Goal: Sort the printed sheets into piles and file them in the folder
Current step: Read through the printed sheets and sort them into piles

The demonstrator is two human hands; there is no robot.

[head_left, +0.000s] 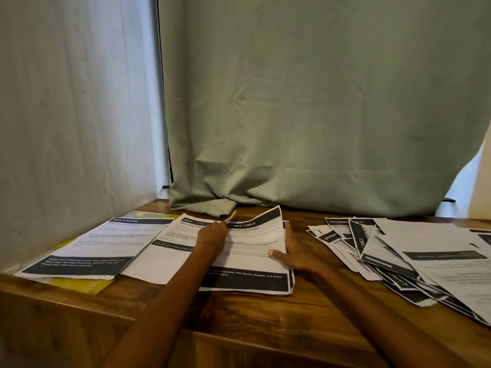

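On the wooden bench (239,314), the right hand (295,251) lies flat, fingers straight, on the middle pile of printed sheets (247,277) while the left hand (212,232) pinches a lifted sheet corner (230,216). A loose heap of sheets (414,261) fans out right; left, one sheet (90,248) covers the yellow folder (79,284) before a green curtain (318,115).

The left sheet (111,244) is headed "MULTI-ROOM". The middle sheet (186,235) bears "2437"; the held sheet (255,235) reads, perhaps, "DRESSING TABLE". The right-hand pile (342,229) shows "DRESSING".
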